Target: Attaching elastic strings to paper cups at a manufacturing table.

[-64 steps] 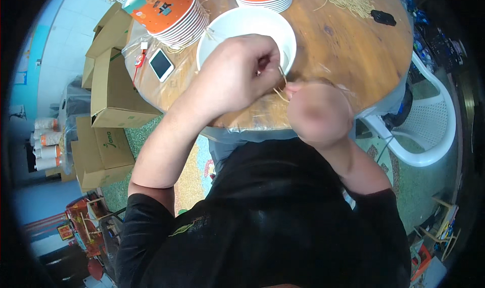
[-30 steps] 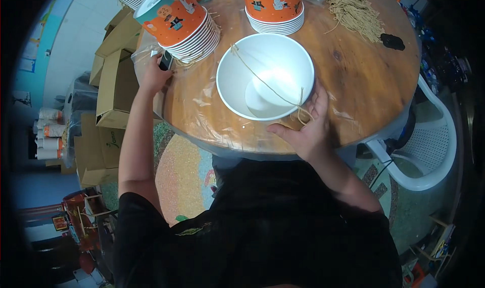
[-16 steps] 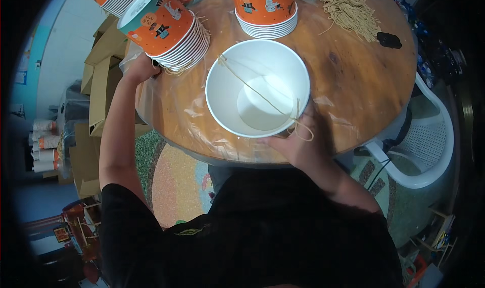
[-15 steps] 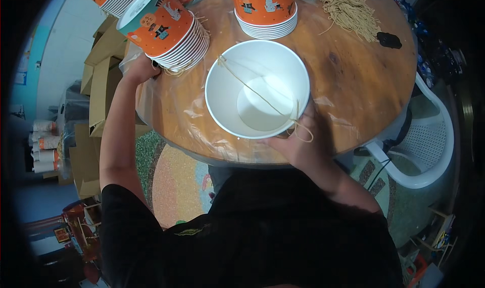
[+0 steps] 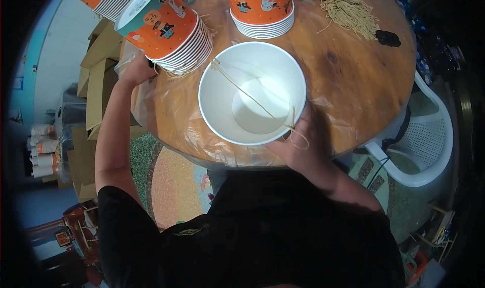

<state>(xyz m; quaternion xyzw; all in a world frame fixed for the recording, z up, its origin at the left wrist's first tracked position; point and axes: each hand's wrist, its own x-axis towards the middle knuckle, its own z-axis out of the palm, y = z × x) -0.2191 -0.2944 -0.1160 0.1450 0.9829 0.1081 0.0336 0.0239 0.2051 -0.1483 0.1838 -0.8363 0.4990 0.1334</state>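
Note:
A white-lined paper bucket (image 5: 222, 103) stands mouth up at the table's near edge, with a thin tan string (image 5: 246, 92) strung across its opening and a loose loop outside the rim. My right hand (image 5: 301, 144) is closed on the bucket's near right side, by that loop. At the left, a nested stack of upside-down orange and teal paper buckets (image 5: 164, 28) leans over, string ends showing around its rims. My left hand (image 5: 137, 70) is against the near left side of this stack's lower rims; its fingers are mostly hidden there.
Another inverted bucket stack (image 5: 261, 7) stands behind the open bucket, and one more (image 5: 108, 2) at the far left. Tan strings (image 5: 348, 10) lie beside a black object (image 5: 388, 38). Clear plastic covers the round wooden table (image 5: 353, 86). Cardboard boxes (image 5: 101, 96) and a white chair (image 5: 429, 151) flank it.
The left stack has shifted slightly to the right against the table, with my left hand still at it. The view has moved a little; my right hand keeps its hold on the open bucket.

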